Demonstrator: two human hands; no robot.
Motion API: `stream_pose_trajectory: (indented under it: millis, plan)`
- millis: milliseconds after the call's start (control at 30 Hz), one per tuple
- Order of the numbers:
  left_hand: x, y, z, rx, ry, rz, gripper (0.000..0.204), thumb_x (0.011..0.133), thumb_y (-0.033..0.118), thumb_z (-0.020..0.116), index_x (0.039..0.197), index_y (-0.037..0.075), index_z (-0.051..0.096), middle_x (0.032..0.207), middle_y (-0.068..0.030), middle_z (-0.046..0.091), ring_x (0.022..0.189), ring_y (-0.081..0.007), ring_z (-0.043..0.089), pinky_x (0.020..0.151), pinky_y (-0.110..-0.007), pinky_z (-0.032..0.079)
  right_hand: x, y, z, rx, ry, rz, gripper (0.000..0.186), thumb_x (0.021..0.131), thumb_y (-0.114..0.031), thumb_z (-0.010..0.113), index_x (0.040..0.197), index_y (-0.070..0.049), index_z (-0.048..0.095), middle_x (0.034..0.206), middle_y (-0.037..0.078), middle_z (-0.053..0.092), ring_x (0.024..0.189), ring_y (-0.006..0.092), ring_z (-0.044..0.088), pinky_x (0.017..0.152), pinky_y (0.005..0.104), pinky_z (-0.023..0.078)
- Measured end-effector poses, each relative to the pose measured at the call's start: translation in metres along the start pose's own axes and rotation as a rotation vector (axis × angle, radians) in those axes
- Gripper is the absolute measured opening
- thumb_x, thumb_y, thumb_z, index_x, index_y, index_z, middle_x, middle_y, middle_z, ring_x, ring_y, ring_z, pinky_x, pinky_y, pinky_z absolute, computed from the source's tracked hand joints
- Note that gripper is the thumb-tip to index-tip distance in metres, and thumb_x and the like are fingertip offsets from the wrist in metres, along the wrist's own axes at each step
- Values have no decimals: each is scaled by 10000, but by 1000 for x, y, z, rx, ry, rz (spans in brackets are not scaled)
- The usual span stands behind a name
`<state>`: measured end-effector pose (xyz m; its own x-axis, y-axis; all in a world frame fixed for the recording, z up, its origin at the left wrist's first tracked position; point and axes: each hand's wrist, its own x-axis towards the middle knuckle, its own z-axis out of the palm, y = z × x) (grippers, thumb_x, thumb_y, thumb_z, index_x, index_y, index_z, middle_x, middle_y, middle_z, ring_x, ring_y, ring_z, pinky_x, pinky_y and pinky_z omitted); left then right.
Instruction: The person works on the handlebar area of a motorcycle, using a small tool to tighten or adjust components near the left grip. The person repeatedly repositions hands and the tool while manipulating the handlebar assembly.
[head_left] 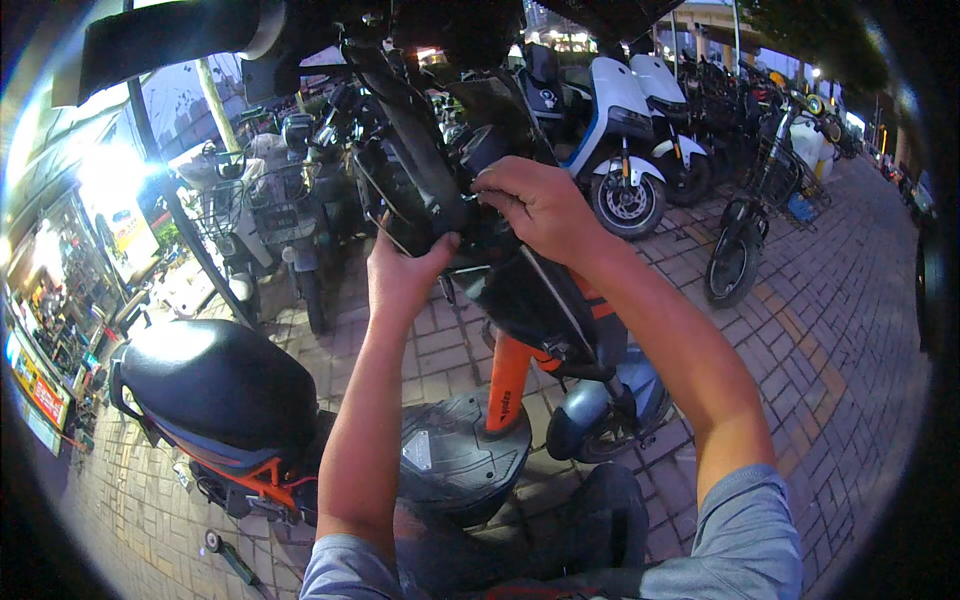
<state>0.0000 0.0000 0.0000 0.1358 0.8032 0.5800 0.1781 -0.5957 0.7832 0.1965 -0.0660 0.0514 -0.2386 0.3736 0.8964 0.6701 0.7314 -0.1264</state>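
An electric scooter with a black seat point(225, 385), an orange front column point(508, 375) and a dark footboard point(465, 450) stands close in front of me. Both my hands are up at its dark handlebar area. My left hand point(405, 270) is closed round the edge of a black part, its thumb on the near side and the fingers mostly behind it. To the right and slightly higher, my right hand point(540, 205) has its fingertips pinched together against the dark parts. Whatever lies between those fingertips is too small and dark to make out.
White-and-black scooters point(625, 130) are parked ahead. A bicycle-like two-wheeler point(745, 220) stands to the right. Basketed bikes point(285, 215) fill the left, near a brightly lit shop front point(60, 310). A long dark tool-like object point(232, 558) lies on the brick paving point(790, 330).
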Motion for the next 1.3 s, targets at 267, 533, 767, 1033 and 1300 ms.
stream_pose_trajectory:
  millis: [267, 533, 767, 1033, 1300]
  plan:
    - [-4, 0, 5, -38, 5, -39, 580, 672, 261, 798, 1156, 21, 589, 1007, -126, 697, 940, -198, 666, 843, -334, 506, -8, 0, -2, -1, -16, -38, 159, 807, -33, 627, 966, -36, 643, 935, 139, 611, 876, 345, 616, 740, 399, 507]
    - [-2, -1, 4, -45, 19, 6, 568, 672, 267, 803, 1143, 22, 599, 1005, -121, 700, 940, -193, 664, 841, -332, 507, 6, -3, 5, 46, 69, 78, 141, 807, -81, 634, 933, -22, 658, 908, 165, 644, 829, 371, 624, 718, 413, 501]
    - [1, -11, 2, -58, 5, 8, 573, 672, 266, 807, 1145, 21, 596, 996, -121, 699, 931, -187, 662, 836, -328, 507, 29, -3, 10, -23, 116, 49, 134, 796, -94, 620, 865, -1, 688, 867, 203, 644, 846, 371, 630, 760, 434, 493]
    - [-1, -1, 3, -33, 6, -11, 596, 672, 269, 810, 1163, 18, 583, 1006, -117, 697, 938, -191, 660, 841, -326, 503, 59, 3, 9, -214, -103, 222, 168, 791, -128, 650, 900, -10, 697, 902, 213, 648, 872, 382, 633, 767, 423, 498]
    - [3, -9, -1, -36, 0, 17, 601, 675, 267, 809, 1175, 20, 585, 1022, -118, 696, 949, -193, 658, 846, -322, 500, 56, -14, 15, -432, -135, 204, 158, 798, -113, 623, 891, 10, 660, 894, 199, 624, 844, 392, 620, 722, 455, 486]
